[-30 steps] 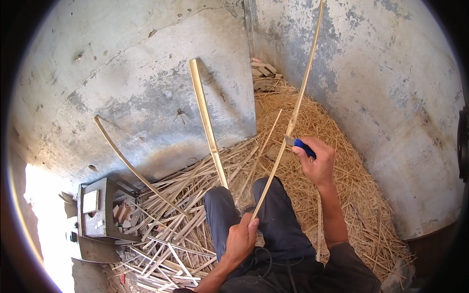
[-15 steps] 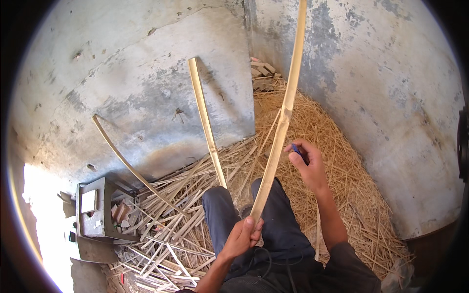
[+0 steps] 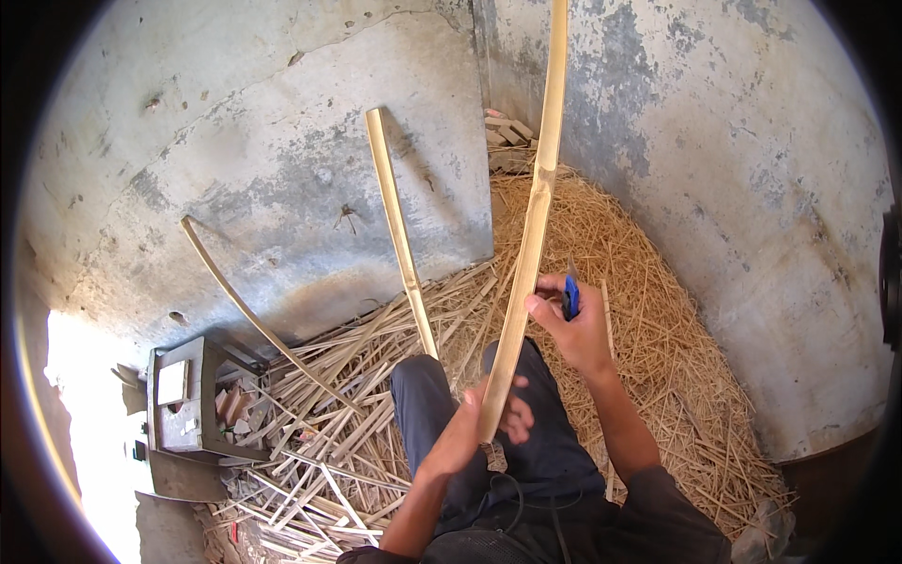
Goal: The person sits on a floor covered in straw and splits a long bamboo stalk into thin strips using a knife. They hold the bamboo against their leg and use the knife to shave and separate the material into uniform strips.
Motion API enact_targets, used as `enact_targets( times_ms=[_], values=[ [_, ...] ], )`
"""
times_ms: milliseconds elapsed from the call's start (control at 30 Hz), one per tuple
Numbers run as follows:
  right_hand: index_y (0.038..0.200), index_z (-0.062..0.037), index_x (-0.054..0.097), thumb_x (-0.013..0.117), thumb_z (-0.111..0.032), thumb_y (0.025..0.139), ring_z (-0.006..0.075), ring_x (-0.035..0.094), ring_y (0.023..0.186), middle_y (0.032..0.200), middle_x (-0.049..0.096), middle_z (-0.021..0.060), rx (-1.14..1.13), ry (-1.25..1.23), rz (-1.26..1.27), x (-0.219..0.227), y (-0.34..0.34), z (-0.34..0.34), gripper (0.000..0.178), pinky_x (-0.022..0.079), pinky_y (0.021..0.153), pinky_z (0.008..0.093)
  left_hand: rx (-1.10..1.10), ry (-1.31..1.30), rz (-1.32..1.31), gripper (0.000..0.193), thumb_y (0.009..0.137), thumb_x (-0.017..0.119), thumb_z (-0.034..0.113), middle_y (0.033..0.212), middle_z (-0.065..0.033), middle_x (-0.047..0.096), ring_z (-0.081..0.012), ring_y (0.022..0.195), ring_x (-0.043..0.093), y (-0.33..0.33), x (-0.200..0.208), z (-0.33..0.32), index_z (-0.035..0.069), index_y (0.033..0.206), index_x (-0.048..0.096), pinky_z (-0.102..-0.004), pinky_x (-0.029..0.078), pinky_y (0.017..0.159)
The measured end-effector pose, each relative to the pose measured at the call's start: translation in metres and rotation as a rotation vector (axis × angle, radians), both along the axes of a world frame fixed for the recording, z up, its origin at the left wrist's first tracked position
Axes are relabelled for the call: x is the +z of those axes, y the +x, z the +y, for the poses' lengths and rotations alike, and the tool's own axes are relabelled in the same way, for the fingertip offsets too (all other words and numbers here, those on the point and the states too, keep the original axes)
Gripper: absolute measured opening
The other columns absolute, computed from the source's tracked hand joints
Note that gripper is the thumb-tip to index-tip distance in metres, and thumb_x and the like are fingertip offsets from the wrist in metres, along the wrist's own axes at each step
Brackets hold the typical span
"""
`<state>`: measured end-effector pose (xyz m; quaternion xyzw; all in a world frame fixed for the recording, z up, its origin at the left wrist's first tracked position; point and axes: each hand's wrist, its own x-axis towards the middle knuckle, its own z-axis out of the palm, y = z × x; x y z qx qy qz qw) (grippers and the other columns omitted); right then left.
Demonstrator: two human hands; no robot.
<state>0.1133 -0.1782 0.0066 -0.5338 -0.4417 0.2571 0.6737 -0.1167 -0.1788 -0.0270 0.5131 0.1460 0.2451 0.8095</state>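
A long split bamboo strip (image 3: 532,226) rises steeply in front of me, its lower end above my knees and its top beyond the upper edge of view. Behind that lower end is my left hand (image 3: 460,434), the fingers apart and slightly blurred, loosely around the strip rather than clenched. My right hand (image 3: 581,329) is closed on a blue utility knife (image 3: 571,295), whose blade points upward. The thumb and forefinger of that hand touch the strip's right edge. Part of the knife's handle is hidden in the fingers.
Another bamboo strip (image 3: 396,211) leans by the wall, and a thinner one (image 3: 246,320) curves at the left. Split strips (image 3: 329,461) and a heap of shavings (image 3: 658,320) cover the floor. A grey box-like cabinet (image 3: 193,428) stands left. Bricks (image 3: 510,129) lie in the corner.
The bamboo strip has swung left and its lower end has shifted. My left fingers have loosened from their grip. My right hand, with the knife, has moved left against the strip's edge.
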Motion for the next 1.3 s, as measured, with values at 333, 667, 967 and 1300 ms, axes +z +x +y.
enact_targets(
  times_ms=[333, 667, 967, 1300],
  values=[
    [0.111, 0.0051, 0.077, 0.084, -0.022, 0.094, 0.0002, 0.045, 0.064, 0.085, 0.070, -0.0027, -0.120, -0.108, -0.149, 0.006, 0.013, 0.014, 0.032, 0.036, 0.056, 0.0224, 0.276, 0.580, 0.475, 0.058, 0.103, 0.077, 0.032, 0.106, -0.0157, 0.070, -0.0180, 0.095, 0.069, -0.002, 0.032, 0.013, -0.004, 0.142, 0.051, -0.0326, 0.056, 0.083],
    [0.111, 0.0027, 0.075, 0.082, -0.030, 0.097, 0.0062, 0.053, 0.068, 0.086, 0.069, 0.0001, -0.072, 0.147, -0.200, -0.006, 0.013, 0.017, 0.036, 0.043, 0.062, 0.0261, 0.479, 0.540, 0.496, 0.042, 0.095, 0.088, 0.030, 0.072, -0.0015, 0.056, -0.0094, 0.067, 0.050, 0.025, 0.012, -0.001, 0.000, 0.096, 0.058, -0.0307, 0.045, 0.059],
    [0.105, -0.0055, 0.072, 0.082, -0.039, 0.096, 0.0268, 0.071, 0.069, 0.084, 0.069, 0.0078, 0.152, 0.211, -0.827, 0.004, 0.000, -0.048, 0.036, 0.055, 0.061, 0.0378, 0.462, 0.585, 0.282, 0.053, 0.099, 0.081, 0.047, 0.072, -0.0098, 0.056, -0.0175, 0.067, 0.051, 0.014, 0.023, -0.005, -0.002, 0.110, 0.062, -0.0360, 0.046, 0.061],
    [0.102, -0.0084, 0.074, 0.081, -0.041, 0.095, 0.0236, 0.066, 0.059, 0.077, 0.063, 0.0045, 0.043, 0.201, -1.030, 0.025, -0.015, -0.059, 0.034, 0.050, 0.053, 0.0367, 0.431, 0.578, 0.339, 0.036, 0.112, 0.063, 0.035, 0.069, -0.0066, 0.057, -0.0146, 0.061, 0.052, 0.009, 0.033, -0.010, -0.001, 0.110, 0.063, -0.0342, 0.044, 0.058]
  ],
)
